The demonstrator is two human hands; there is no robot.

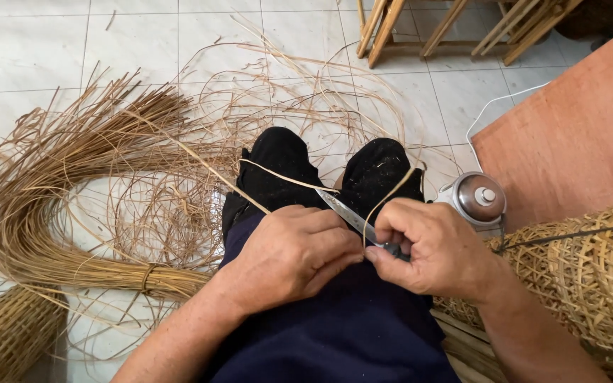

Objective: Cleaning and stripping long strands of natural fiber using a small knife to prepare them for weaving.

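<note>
Pinching a rattan strip against the knife, both hands touching

I'm down on a white tiled floor in a basket-weaving workshop — tied bundle of cane strips at nine o'clock, woven baskets at four, wooden frame legs at twelve — loose shavings everywhere.

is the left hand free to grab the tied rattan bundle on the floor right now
Probably not: the left hand is closed on the strip at the knife. The bundle lies unobstructed beside it.
</note>
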